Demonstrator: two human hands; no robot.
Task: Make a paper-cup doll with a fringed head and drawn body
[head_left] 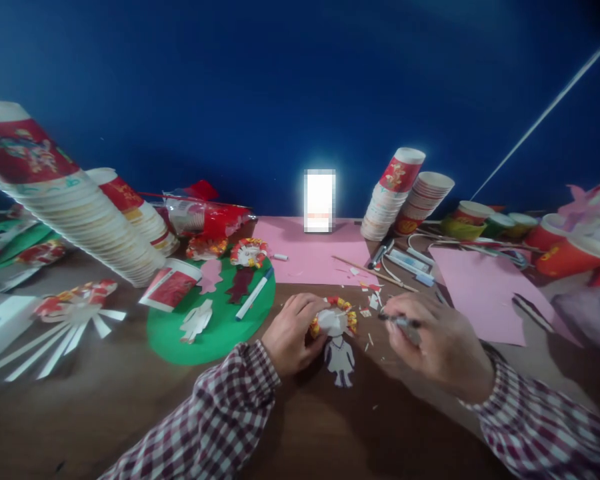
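Observation:
A flower-like paper piece (334,321) with a white middle and a red and yellow rim lies on the brown table. My left hand (296,333) rests at its left side, fingers bent and pressed on its edge. Just below the flower piece is a white paper doll cutout (340,363) with a drawn outline. To the right, my right hand (430,340) is raised a little over the table, its fingers closed round a dark pen (400,320). Small paper scraps (373,301) lie between my right hand and the flower piece.
Tall stacks of paper cups (80,200) lean at the left; more cup stacks (393,193) stand at the back right. A green paper circle (205,340) holds cutouts and a marker (254,295). Pink sheets (310,260) lie behind and right. A lit, blurred screen (319,200) stands at the back.

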